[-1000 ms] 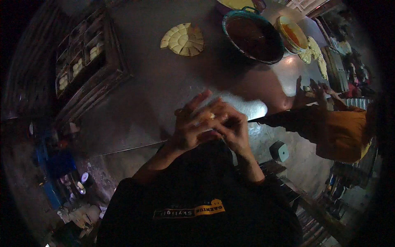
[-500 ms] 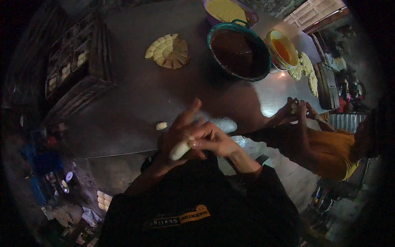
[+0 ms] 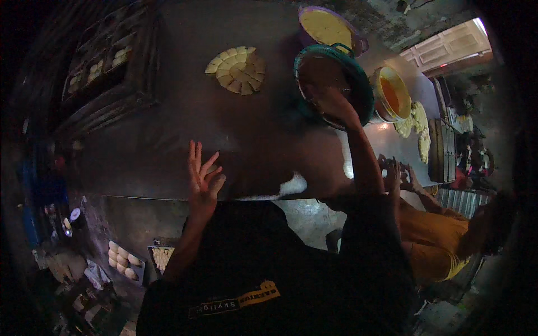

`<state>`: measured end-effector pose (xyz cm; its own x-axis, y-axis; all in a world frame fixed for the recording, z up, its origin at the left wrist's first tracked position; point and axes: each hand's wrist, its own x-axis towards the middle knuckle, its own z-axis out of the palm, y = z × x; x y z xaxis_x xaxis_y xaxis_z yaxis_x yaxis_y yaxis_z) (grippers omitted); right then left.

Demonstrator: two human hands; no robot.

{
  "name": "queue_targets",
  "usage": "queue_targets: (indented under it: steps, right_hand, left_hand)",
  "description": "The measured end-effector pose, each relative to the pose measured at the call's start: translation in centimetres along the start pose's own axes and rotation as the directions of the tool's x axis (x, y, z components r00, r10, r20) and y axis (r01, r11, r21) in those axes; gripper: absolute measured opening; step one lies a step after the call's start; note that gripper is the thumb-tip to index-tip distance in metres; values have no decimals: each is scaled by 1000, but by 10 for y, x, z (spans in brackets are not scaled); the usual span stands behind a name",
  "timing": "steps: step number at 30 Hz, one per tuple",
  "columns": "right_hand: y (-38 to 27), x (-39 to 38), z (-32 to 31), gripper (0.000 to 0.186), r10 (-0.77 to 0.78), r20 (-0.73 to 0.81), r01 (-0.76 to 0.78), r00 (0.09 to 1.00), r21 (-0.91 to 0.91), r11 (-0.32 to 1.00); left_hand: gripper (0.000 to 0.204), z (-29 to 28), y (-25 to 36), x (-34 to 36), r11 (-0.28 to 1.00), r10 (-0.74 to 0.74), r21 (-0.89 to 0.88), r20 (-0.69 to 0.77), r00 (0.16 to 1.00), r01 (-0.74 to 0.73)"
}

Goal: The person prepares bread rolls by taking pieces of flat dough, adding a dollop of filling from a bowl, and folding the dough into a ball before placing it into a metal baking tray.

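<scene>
My left hand [image 3: 203,176] hovers over the near edge of the metal-topped table [image 3: 162,140], its fingers spread and nothing visible between them. My right arm stretches forward to the far right. The right hand [image 3: 332,105] is down inside a dark green basin [image 3: 367,89] holding a dark brown mass; its fingers are too dim to make out. Left of the basin, a round of pale dough cut into wedge-like pieces [image 3: 238,70] lies on the tabletop, with a section gone from its edge.
Behind the basin stands a purple tub [image 3: 358,43] of yellow mixture; to its right, a pale bucket [image 3: 404,92] with orange contents. Dough strips [image 3: 420,131] lie beyond. Stacked wooden trays [image 3: 112,106] with dough pieces fill the left. A co-worker in orange [image 3: 431,229] works at right.
My hands have come apart. The pale dough roll they held is out of sight, as is the small dough piece on the table. My right hand has gone into the basin.
</scene>
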<state>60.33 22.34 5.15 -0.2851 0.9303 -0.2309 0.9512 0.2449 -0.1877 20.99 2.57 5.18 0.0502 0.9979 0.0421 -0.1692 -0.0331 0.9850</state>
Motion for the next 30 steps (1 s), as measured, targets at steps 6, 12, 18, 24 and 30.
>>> queue_targets:
  steps: [6, 12, 18, 24, 30]
  right_hand:
    - [-6, -14, 4, 36, -131, -152, 114, 980, -117, 987]
    - [-47, -28, -21, 44, 143, -94, -126, 985, 172, 977]
    - [-212, -86, -36, 47, 217, 107, -198, 970, 867, 458]
    - [-274, -84, 42, 29, -9, 199, -199, 980, 980, -15]
    - [-323, -90, 61, 37, -87, -436, 271, 896, 381, 884]
  left_hand:
    - [63, -6, -5, -3, 998, -65, 0, 1, 998, 65]
    - [44, -1, 4, 10, 967, -191, -115, 266, 945, 227]
    - [35, 7, 20, 16, 892, -225, -322, 294, 929, 317]
    - [28, -45, -17, -6, 831, -392, -392, 92, 915, 396]
    - [15, -54, -2, -5, 962, -262, -65, 49, 964, 265]
